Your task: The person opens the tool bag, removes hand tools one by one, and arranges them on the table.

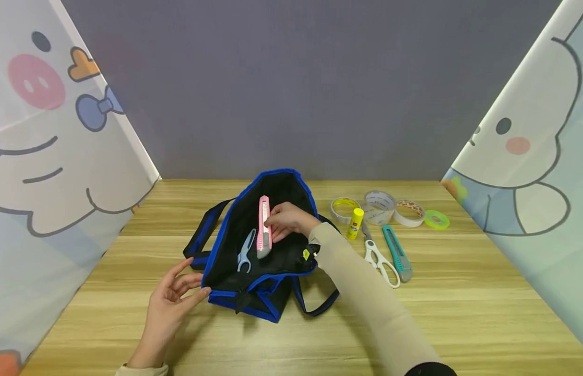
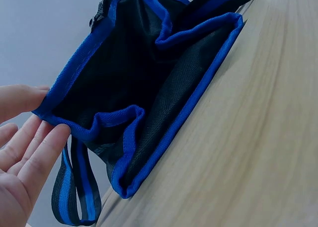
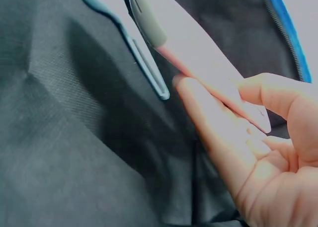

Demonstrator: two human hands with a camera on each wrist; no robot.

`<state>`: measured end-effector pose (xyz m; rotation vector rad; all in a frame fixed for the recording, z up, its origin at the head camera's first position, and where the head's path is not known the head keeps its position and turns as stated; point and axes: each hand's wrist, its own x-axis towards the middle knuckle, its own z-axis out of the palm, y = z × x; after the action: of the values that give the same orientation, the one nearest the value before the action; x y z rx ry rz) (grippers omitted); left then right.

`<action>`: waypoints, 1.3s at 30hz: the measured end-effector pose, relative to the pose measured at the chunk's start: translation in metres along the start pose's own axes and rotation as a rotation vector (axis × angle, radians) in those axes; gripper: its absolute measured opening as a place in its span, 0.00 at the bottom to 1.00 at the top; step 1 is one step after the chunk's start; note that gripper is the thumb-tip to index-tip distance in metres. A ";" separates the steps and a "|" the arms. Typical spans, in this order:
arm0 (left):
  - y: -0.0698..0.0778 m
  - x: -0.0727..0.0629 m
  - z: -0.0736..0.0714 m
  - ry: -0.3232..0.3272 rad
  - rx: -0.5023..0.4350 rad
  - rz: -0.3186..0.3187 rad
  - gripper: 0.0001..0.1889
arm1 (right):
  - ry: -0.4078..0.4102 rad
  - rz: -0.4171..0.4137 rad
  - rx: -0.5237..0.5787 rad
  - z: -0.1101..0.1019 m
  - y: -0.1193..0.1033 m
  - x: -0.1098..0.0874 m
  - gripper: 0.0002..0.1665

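Observation:
My right hand pinches a pink utility knife between thumb and fingers inside the open mouth of a black bag with blue trim. In the right wrist view the knife's grey end points away from the palm. Light blue scissors lie against the bag's inner lining, just beside the knife. At the bag's near left corner, my left hand holds the blue-trimmed edge with the thumb on one side and fingers on the other.
Right of the bag stands a yellow glue stick, with white-handled scissors and a teal utility knife nearby. Behind them are a yellow-lined tape roll, clear tape, white tape and green tape. Bag straps spread over the table.

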<state>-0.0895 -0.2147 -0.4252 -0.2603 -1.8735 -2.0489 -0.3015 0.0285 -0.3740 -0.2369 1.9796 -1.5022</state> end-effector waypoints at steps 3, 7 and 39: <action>0.001 -0.002 0.000 0.011 0.006 -0.009 0.39 | -0.016 -0.020 0.001 -0.004 -0.005 -0.012 0.05; 0.003 -0.001 0.000 0.019 0.012 -0.010 0.39 | -0.009 -0.067 0.018 -0.012 -0.012 -0.025 0.06; 0.004 -0.001 0.000 -0.028 -0.059 -0.026 0.38 | -0.062 -0.225 -0.103 -0.093 0.054 -0.146 0.12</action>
<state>-0.0868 -0.2149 -0.4215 -0.2820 -1.8440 -2.1310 -0.2290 0.1932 -0.3554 -0.5596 2.0361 -1.5106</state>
